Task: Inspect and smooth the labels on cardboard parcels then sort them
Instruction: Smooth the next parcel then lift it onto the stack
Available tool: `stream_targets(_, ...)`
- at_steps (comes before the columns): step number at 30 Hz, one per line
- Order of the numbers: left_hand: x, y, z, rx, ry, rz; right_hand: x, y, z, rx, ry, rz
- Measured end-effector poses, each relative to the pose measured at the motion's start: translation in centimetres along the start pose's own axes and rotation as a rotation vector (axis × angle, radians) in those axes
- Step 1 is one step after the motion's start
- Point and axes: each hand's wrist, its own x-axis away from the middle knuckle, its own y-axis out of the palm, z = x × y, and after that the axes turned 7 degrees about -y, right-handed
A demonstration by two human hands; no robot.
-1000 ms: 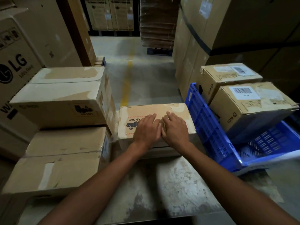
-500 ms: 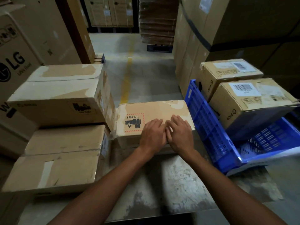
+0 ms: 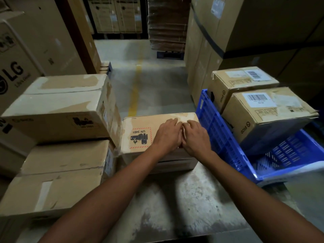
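A small cardboard parcel (image 3: 140, 122) lies in the middle of the grey table, its top bearing a red-bordered UN 3481 battery label (image 3: 140, 138). My left hand (image 3: 167, 135) and my right hand (image 3: 197, 137) press flat on the right half of its top, side by side and touching, fingers stretched forward. The battery label to the left of my hands is uncovered. Whatever lies under my palms is hidden.
Two stacked cardboard boxes (image 3: 57, 109) stand on the left. A blue plastic crate (image 3: 220, 137) on the right holds two barcode-labelled parcels (image 3: 268, 113). Large cartons (image 3: 228, 32) wall both sides; a floor aisle with a yellow line (image 3: 135, 95) runs behind.
Both hands slid back toward me over the parcel top half a second ago, then forward again to the far edge, staying side by side.
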Motion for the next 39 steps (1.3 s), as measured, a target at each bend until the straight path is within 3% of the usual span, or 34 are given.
stream_targets(6,-1.0,0.5,-0.5,-0.023,-0.026,-0.092,-1.5,1.3,1.2,-0.039,-0.007,-0.147)
stream_targets(10,-0.9,0.7,-2.0,0.099,0.021,-0.027,-2.1,0.6,0.9,0.046,-0.025,0.0)
stream_targets(13,0.3,1.1,-2.0,0.141,0.026,0.086,-1.3,0.7,0.7,-0.059,0.032,0.146)
stream_targets(15,1.0,1.2,-2.1,0.118,-0.073,0.178,-0.7,1.1,0.7,-0.108,0.113,0.143)
stream_targets(19,1.7,0.5,-4.2,0.045,-0.446,0.239,0.6,1.3,0.7,-0.184,0.278,0.038)
stream_targets(21,2.1,-0.4,-6.3,0.043,-0.561,0.295,1.4,1.1,0.4,-0.203,0.314,0.07)
stream_targets(25,3.3,-2.1,-8.8,0.26,-0.775,0.343,2.6,0.7,0.1,-0.272,0.31,0.2)
stream_targets(35,5.6,-1.5,-8.0,0.642,-0.603,0.717,1.7,0.0,-0.1,-0.505,0.445,0.328)
stream_targets(39,7.4,1.0,-8.8,0.655,-0.608,0.653,2.8,2.4,-0.5,-0.544,0.529,0.286)
